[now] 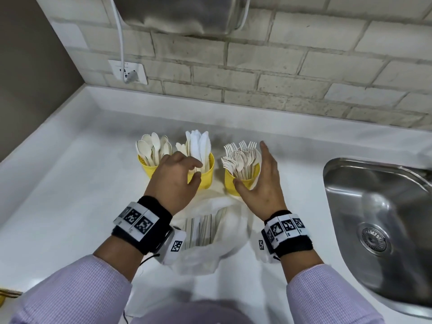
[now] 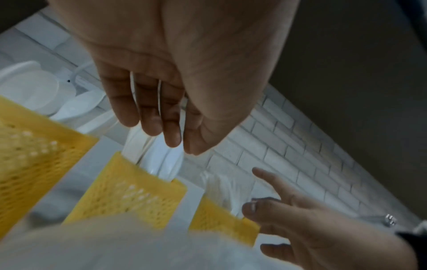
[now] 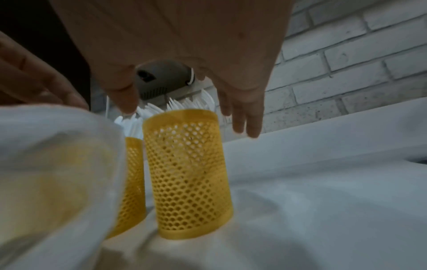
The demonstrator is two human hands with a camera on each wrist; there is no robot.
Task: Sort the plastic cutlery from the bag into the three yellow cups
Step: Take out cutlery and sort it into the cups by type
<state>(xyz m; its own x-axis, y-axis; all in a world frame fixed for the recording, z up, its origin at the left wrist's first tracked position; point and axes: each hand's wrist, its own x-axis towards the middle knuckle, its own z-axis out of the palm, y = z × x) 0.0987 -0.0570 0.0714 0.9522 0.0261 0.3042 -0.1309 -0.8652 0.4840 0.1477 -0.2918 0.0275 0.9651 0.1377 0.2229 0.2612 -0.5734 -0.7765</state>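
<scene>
Three yellow mesh cups stand in a row on the white counter: the spoon cup, the knife cup and the fork cup. My left hand hovers over the knife cup, its loosely bent fingers touching the white knives. My right hand is open around the fork cup, with its thumb on the left and the other fingers on the right, above the rim. The white plastic bag lies open under my wrists with more cutlery inside.
A steel sink is set into the counter at the right. The brick wall behind holds a socket with a plugged cable and a steel appliance. A yellow object shows at the lower left edge.
</scene>
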